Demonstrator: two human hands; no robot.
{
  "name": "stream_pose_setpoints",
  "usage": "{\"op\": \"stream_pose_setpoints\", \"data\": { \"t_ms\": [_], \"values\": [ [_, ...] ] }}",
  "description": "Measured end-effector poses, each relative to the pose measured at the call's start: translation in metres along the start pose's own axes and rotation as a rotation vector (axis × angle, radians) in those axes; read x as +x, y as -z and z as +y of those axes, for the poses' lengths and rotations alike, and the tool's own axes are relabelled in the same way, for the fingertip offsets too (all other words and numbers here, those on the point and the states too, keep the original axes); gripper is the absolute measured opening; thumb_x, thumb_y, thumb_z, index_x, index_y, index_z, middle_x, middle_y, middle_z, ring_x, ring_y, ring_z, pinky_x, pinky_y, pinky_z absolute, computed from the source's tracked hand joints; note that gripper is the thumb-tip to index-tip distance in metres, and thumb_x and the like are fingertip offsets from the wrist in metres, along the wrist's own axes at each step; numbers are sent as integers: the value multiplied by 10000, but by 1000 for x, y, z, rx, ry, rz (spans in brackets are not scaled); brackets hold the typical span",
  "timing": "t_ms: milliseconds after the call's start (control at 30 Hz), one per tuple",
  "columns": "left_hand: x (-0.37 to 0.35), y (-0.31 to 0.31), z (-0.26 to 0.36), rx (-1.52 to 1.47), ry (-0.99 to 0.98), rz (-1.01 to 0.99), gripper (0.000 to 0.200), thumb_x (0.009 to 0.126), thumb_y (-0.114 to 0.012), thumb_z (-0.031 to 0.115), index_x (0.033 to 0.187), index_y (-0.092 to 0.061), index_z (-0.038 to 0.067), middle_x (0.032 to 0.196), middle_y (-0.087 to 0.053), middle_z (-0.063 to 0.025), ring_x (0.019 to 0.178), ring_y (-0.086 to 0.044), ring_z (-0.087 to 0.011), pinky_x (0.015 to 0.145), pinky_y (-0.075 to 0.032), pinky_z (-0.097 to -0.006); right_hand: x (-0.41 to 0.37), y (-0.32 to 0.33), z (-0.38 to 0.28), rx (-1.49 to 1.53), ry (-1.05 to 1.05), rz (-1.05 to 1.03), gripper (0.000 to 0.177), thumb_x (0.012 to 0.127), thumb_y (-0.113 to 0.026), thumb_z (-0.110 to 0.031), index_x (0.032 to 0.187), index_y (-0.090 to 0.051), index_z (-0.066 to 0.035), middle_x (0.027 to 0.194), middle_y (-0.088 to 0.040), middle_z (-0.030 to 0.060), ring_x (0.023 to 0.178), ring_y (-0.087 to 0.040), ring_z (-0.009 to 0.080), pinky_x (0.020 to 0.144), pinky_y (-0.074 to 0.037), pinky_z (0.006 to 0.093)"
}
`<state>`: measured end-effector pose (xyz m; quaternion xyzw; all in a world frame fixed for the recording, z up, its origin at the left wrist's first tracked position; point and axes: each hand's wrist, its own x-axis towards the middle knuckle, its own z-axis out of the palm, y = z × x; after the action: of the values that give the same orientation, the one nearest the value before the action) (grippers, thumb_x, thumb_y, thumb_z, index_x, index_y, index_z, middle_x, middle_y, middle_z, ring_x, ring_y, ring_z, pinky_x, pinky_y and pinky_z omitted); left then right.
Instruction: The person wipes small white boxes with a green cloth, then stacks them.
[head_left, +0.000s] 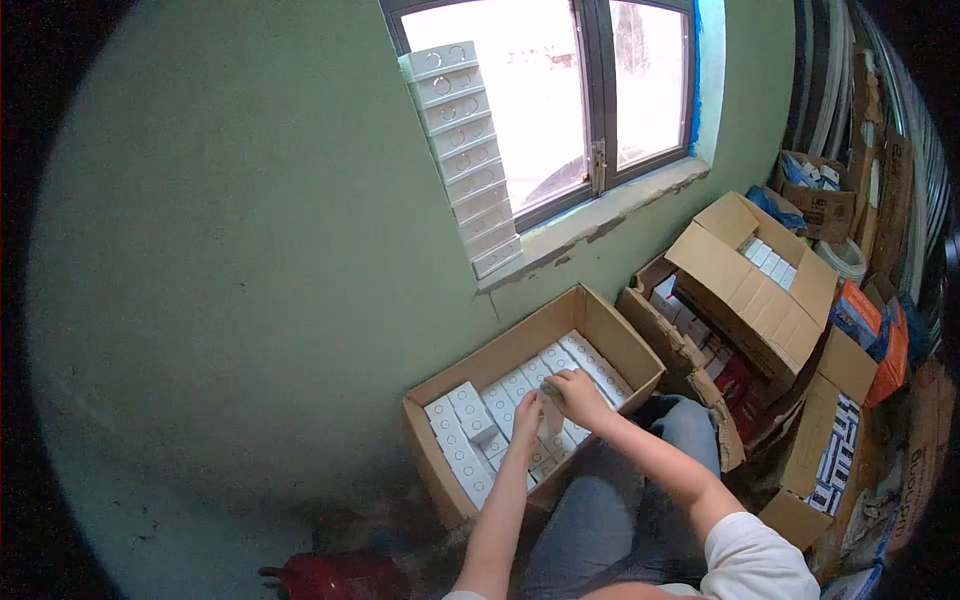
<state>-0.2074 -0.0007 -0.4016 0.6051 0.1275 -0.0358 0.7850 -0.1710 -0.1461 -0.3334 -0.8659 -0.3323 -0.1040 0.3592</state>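
Head view, left hand (527, 408), right hand (578, 392) gripping white box (551, 412), cartons (745, 292) crowding right

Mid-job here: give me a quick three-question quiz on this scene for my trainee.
1. True or false: the left hand and the right hand together hold a small white box over the open cardboard box.
2. The tall stack of white boxes stands: A) on the window sill; B) inside a carton; C) on the person's lap.
3. Fill in: the object at the bottom left is ____ in colour.
Key: 1 true; 2 A; 3 red.
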Motion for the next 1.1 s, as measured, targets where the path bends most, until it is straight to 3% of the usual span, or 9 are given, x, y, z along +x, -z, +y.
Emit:
{"op": "stream_pose_setpoints", "data": {
  "t_ms": [133,233,333,467,633,733,933,1000,1100],
  "values": [
    [19,0,-32,140,-241,296,394,931,-462,351,951,-622,-9,870,-619,-29,820,-563,-133,735,-450,-331,0,-16,-2,87,-183,60,158,751,-611,-128,852,-657,-16,772,-611,202,745,-580,389,711,-480,451],
    [-6,-8,9,426,-58,433,516,934,-468,443,732,-617,-9,680,-589,-26,664,-508,-138,630,-420,-354,-12,-31,-22,126,-247,77,153,753,-608,-146,791,-640,-2,729,-601,230,737,-584,400,698,-478,465],
    [4,10,-13,39,-48,497,624,928,-447,503,596,-558,-14,551,-540,-55,567,-464,-163,574,-396,-388,-22,-33,-64,63,-123,173,80,737,-605,-70,744,-616,9,757,-602,232,740,-577,403,714,-474,468],
    [-6,1,1,341,-118,670,623,932,-440,492,627,-532,-43,534,-490,-122,511,-446,-172,513,-366,-389,-18,-39,-45,109,-177,126,84,744,-611,-57,737,-603,27,775,-595,240,740,-568,410,695,-465,471],
    [-14,-13,11,231,-325,740,653,932,-454,471,538,-498,-47,472,-466,-80,491,-430,-155,492,-350,-394,-19,-33,-32,107,-329,203,121,730,-598,-41,824,-637,25,808,-599,232,773,-576,401,710,-472,457],
    [-9,-6,9,300,-240,612,619,930,-467,442,554,-513,-48,496,-483,-49,504,-431,-144,488,-348,-394,-27,-28,-47,169,-66,149,166,734,-610,-55,881,-641,16,860,-604,214,825,-575,389,735,-471,448],
    [-9,-4,2,-53,-251,662,370,875,-491,283,626,-523,12,623,-534,-34,600,-493,-123,547,-400,-323,-12,-18,-36,94,-102,140,191,710,-609,-26,894,-658,-10,864,-606,195,836,-576,378,741,-475,436],
    [-21,-12,17,-119,-187,679,372,855,-534,393,894,-523,23,751,-511,-64,698,-529,-174,661,-457,-329,-15,-19,-20,85,-229,106,180,721,-622,-45,892,-656,-4,864,-607,195,811,-587,371,728,-482,430],
    [-16,-4,16,-211,-136,595,418,850,-550,421,962,-479,25,802,-493,-66,744,-537,-183,684,-459,-321,-29,-25,-14,45,-127,85,198,754,-630,-84,932,-660,-3,855,-608,197,801,-592,367,727,-485,422]
  ]
}}
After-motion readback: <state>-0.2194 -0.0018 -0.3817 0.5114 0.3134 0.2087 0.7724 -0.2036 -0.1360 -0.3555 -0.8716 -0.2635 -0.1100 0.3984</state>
